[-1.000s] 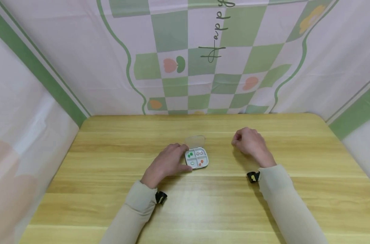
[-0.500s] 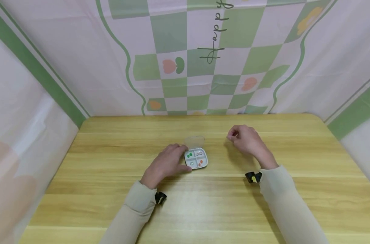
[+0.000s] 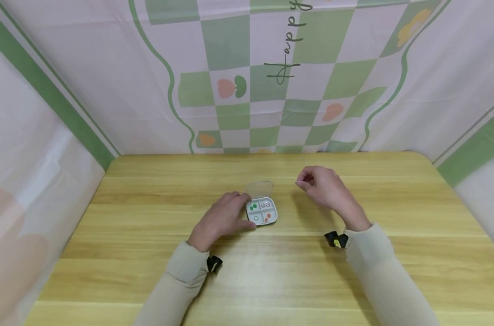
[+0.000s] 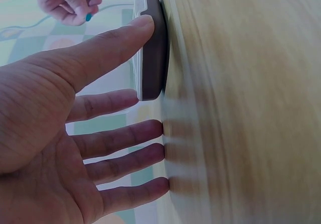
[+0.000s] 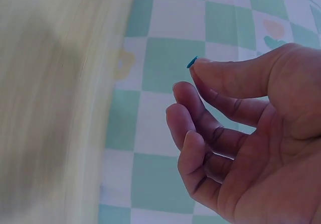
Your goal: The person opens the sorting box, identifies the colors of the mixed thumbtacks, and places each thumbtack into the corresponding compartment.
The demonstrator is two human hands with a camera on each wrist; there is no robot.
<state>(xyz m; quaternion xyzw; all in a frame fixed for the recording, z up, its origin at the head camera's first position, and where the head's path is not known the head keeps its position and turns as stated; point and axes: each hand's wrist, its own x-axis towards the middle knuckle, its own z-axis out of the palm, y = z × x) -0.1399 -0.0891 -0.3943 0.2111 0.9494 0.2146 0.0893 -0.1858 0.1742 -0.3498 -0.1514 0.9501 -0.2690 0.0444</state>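
A small pill box (image 3: pixel 262 217) lies on the table with its clear lid (image 3: pixel 260 189) raised at the back. Of its compartments, the back left holds green pills (image 3: pixel 253 207), the back right two whitish round pills (image 3: pixel 265 205), the front left one whitish round pill (image 3: pixel 256 218), the front right orange-red pills (image 3: pixel 268 217). My left hand (image 3: pixel 224 217) holds the box at its left side, thumb at the front edge and index finger at the back; the other fingertips rest on the table. Right of the box, above the table, my right hand (image 3: pixel 324 188) pinches a tiny blue-green pill (image 5: pixel 192 62) between thumb and index finger.
The wood-grain table (image 3: pixel 247 280) reaches back to a green-and-white checked cloth (image 3: pixel 267 113) hanging behind it. More pale cloth (image 3: pixel 35 136) hangs at the left side. Black camera mounts (image 3: pixel 214 264) sit at both wrists.
My right hand has moved left toward the pill box and slightly up, with the pill in its fingertips. The left hand and the box have stayed in place.
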